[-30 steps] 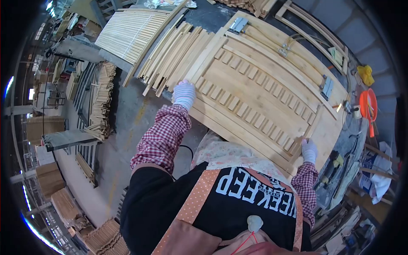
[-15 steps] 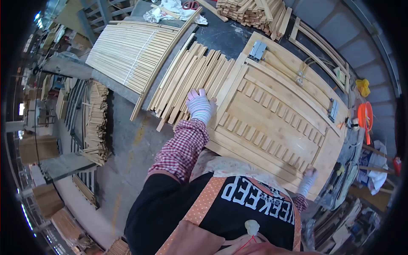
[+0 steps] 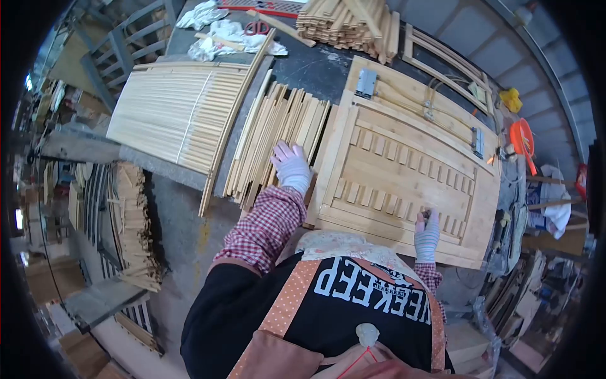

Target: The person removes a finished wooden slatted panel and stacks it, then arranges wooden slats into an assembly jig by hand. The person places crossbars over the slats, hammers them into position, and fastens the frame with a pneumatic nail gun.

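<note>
My left hand [image 3: 293, 167], in a striped fingerless glove, lies with its fingers stretched out on a pile of thin wooden strips [image 3: 271, 136]. Beside the pile stands a pale wooden jig board [image 3: 404, 165] with two rows of small blocks around a recessed middle. At the lower row, toward the board's right, is my right hand [image 3: 427, 235] in a matching glove. Its fingers are bent together at the blocks; anything between them is too small to make out. Metal clamps [image 3: 366, 83] sit along the board's far side.
A tied slatted panel [image 3: 164, 120] lies at the left of the table, with a long strip along its edge. More strips [image 3: 347, 28] are stacked at the back. Wooden frames [image 3: 445, 63], white cloths [image 3: 227, 35] and an orange basket [image 3: 521, 139] are farther off.
My right hand has moved from the board's near right corner inward to the lower row of blocks. My left hand stays on the strips. The view has shifted slightly.
</note>
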`<state>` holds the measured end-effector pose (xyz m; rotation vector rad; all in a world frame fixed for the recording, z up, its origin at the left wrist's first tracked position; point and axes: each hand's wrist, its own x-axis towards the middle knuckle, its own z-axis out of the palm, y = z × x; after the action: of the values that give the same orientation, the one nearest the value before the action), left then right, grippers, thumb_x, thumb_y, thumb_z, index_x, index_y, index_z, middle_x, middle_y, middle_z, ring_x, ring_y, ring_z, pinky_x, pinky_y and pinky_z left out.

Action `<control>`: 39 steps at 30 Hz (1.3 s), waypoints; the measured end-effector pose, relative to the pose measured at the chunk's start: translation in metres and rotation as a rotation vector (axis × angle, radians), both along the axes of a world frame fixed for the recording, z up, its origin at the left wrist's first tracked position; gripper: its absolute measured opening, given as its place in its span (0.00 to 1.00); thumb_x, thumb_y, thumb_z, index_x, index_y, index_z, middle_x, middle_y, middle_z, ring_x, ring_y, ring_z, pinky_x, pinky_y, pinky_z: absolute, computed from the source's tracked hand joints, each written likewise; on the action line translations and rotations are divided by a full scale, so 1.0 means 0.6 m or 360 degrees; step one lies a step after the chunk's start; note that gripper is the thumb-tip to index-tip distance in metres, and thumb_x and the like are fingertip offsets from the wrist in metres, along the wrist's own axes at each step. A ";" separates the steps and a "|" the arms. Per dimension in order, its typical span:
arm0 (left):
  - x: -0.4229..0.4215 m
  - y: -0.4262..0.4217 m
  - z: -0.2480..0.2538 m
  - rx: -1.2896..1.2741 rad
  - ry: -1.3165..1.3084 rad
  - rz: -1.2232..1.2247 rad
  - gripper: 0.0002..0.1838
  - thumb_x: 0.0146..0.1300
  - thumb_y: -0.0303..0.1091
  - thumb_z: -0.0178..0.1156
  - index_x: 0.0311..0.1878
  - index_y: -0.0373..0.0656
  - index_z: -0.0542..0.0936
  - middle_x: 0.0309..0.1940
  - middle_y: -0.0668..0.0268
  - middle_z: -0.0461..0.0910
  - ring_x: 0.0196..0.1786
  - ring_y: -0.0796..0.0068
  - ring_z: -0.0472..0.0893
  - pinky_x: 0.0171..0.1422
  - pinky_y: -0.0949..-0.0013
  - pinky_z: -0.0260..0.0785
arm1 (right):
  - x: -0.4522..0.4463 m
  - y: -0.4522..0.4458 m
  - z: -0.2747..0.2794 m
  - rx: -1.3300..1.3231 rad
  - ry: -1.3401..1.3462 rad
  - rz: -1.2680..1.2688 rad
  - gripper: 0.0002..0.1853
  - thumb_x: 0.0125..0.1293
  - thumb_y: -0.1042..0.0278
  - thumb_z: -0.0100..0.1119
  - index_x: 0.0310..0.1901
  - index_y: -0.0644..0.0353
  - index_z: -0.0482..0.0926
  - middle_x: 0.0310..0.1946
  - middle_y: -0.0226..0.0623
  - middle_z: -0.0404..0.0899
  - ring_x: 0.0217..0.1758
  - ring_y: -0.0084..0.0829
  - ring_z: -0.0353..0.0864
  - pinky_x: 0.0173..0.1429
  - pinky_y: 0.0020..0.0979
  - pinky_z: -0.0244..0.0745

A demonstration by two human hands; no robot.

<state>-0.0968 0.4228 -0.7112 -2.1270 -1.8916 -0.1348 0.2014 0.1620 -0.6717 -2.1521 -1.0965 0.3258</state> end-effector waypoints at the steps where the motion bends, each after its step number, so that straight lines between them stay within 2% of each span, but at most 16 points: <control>1: 0.002 -0.004 0.016 0.0006 -0.0005 -0.0050 0.32 0.40 0.46 0.70 0.47 0.42 0.71 0.48 0.55 0.69 0.54 0.57 0.68 0.55 0.58 0.65 | -0.023 -0.005 0.021 0.0085 0.0019 -0.0094 0.17 0.60 0.76 0.56 0.51 0.63 0.70 0.35 0.41 0.75 0.33 0.35 0.75 0.42 0.30 0.72; 3: -0.005 -0.001 0.050 -0.0419 -0.0225 -0.0319 0.30 0.39 0.44 0.70 0.46 0.42 0.72 0.47 0.56 0.69 0.52 0.56 0.69 0.53 0.55 0.67 | -0.015 -0.052 -0.034 -0.0073 -0.0295 -0.0078 0.18 0.59 0.76 0.57 0.51 0.63 0.70 0.36 0.40 0.76 0.33 0.35 0.76 0.42 0.31 0.72; 5: -0.025 0.032 0.085 -0.0894 -0.0172 -0.0111 0.31 0.38 0.44 0.70 0.46 0.42 0.71 0.47 0.56 0.70 0.50 0.55 0.71 0.52 0.55 0.68 | -0.039 -0.047 -0.003 -0.0182 -0.0128 -0.0029 0.14 0.61 0.74 0.55 0.48 0.63 0.70 0.35 0.39 0.75 0.33 0.33 0.75 0.41 0.29 0.71; 8: -0.042 0.027 0.052 -0.0229 -0.0025 -0.0111 0.34 0.40 0.44 0.71 0.48 0.39 0.67 0.41 0.56 0.72 0.46 0.60 0.74 0.49 0.59 0.72 | -0.036 -0.077 -0.029 -0.0103 -0.0104 -0.0083 0.16 0.61 0.75 0.54 0.51 0.63 0.70 0.37 0.38 0.76 0.33 0.31 0.75 0.41 0.28 0.72; 11: -0.017 0.042 0.115 -0.0927 -0.0248 0.0167 0.33 0.49 0.41 0.68 0.54 0.37 0.65 0.44 0.53 0.74 0.50 0.59 0.77 0.53 0.59 0.73 | -0.045 -0.081 -0.001 -0.0160 0.0017 -0.0145 0.17 0.61 0.76 0.54 0.53 0.62 0.70 0.38 0.38 0.76 0.34 0.30 0.75 0.41 0.27 0.72; 15: -0.021 0.046 0.155 -0.1229 -0.0894 0.0499 0.33 0.53 0.34 0.66 0.60 0.35 0.64 0.51 0.49 0.74 0.54 0.58 0.78 0.60 0.58 0.71 | -0.020 -0.095 -0.011 -0.0091 -0.0033 -0.0124 0.16 0.58 0.75 0.57 0.49 0.62 0.71 0.37 0.39 0.77 0.35 0.37 0.77 0.42 0.32 0.72; 21: -0.050 0.036 0.115 -0.1200 -0.0485 0.0426 0.35 0.56 0.35 0.63 0.65 0.36 0.61 0.54 0.49 0.75 0.55 0.54 0.78 0.61 0.59 0.70 | 0.081 -0.078 -0.018 -0.0106 0.0077 -0.0021 0.15 0.58 0.71 0.57 0.47 0.59 0.73 0.36 0.39 0.78 0.34 0.38 0.78 0.40 0.33 0.73; 25: -0.074 0.086 0.117 -0.0815 -0.1245 0.0285 0.35 0.51 0.28 0.63 0.64 0.38 0.63 0.50 0.49 0.76 0.50 0.58 0.80 0.53 0.64 0.74 | 0.157 -0.080 -0.018 -0.0086 -0.0114 0.0123 0.12 0.60 0.68 0.56 0.46 0.59 0.74 0.32 0.37 0.79 0.34 0.37 0.78 0.40 0.32 0.73; 26: -0.011 0.056 0.150 -0.0393 -0.1595 0.0091 0.29 0.53 0.20 0.60 0.60 0.41 0.65 0.42 0.57 0.78 0.39 0.62 0.82 0.49 0.66 0.78 | 0.172 -0.078 -0.012 -0.0072 -0.0097 0.0091 0.12 0.60 0.68 0.56 0.46 0.59 0.74 0.32 0.37 0.79 0.34 0.37 0.78 0.40 0.32 0.73; 28: 0.061 0.031 0.191 -0.0600 -0.2398 0.0004 0.32 0.51 0.22 0.65 0.60 0.42 0.66 0.42 0.58 0.78 0.41 0.63 0.81 0.49 0.67 0.77 | 0.200 -0.076 0.000 -0.0019 -0.0003 0.0135 0.13 0.60 0.66 0.56 0.47 0.59 0.74 0.33 0.36 0.79 0.34 0.36 0.78 0.40 0.32 0.73; 32: 0.300 -0.097 0.204 -0.1085 -0.3127 -0.0659 0.28 0.47 0.20 0.66 0.54 0.40 0.71 0.40 0.61 0.79 0.39 0.69 0.80 0.46 0.69 0.75 | 0.248 -0.039 0.073 0.0102 0.0108 0.0303 0.16 0.61 0.65 0.55 0.50 0.60 0.74 0.35 0.37 0.80 0.36 0.36 0.79 0.43 0.32 0.73; 34: 0.412 -0.172 0.154 -0.1483 -0.3207 -0.0598 0.28 0.47 0.17 0.63 0.55 0.40 0.72 0.41 0.60 0.79 0.41 0.68 0.80 0.46 0.69 0.75 | 0.267 -0.016 0.075 0.0280 0.0170 0.0466 0.17 0.62 0.65 0.55 0.51 0.62 0.73 0.37 0.38 0.80 0.38 0.35 0.80 0.44 0.31 0.73; 35: 0.470 -0.208 0.154 -0.1727 -0.2856 -0.0260 0.27 0.48 0.16 0.59 0.55 0.38 0.72 0.43 0.59 0.80 0.43 0.66 0.80 0.49 0.69 0.74 | 0.277 -0.006 0.062 0.0386 0.0161 0.0539 0.18 0.62 0.65 0.54 0.52 0.63 0.72 0.38 0.39 0.80 0.39 0.34 0.80 0.46 0.30 0.74; 36: 0.514 -0.244 0.122 -0.1777 -0.2724 -0.0380 0.27 0.48 0.17 0.58 0.56 0.37 0.72 0.44 0.59 0.80 0.43 0.65 0.79 0.50 0.70 0.73 | 0.286 0.007 0.037 0.0376 0.0162 0.0571 0.18 0.62 0.65 0.54 0.52 0.63 0.72 0.38 0.39 0.80 0.39 0.34 0.80 0.46 0.30 0.74; 38: 0.582 -0.258 0.023 -0.1711 -0.2471 -0.0595 0.28 0.48 0.21 0.56 0.57 0.33 0.70 0.46 0.57 0.79 0.45 0.66 0.78 0.51 0.73 0.71 | 0.307 0.025 -0.006 0.0386 -0.0463 0.0489 0.17 0.63 0.66 0.55 0.50 0.66 0.73 0.39 0.37 0.80 0.33 0.32 0.79 0.39 0.28 0.75; 39: 0.602 -0.264 0.053 -0.1778 -0.2734 -0.0514 0.32 0.47 0.23 0.57 0.60 0.30 0.67 0.47 0.54 0.78 0.45 0.67 0.77 0.51 0.74 0.71 | 0.320 0.023 0.012 0.0383 -0.0475 0.0475 0.17 0.63 0.66 0.55 0.50 0.66 0.73 0.39 0.37 0.80 0.33 0.32 0.79 0.39 0.28 0.75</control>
<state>0.2646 0.2645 -0.6792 -3.5812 -2.5940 -1.9085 0.3936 0.1759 -0.6647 -1.8616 -1.5475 0.0002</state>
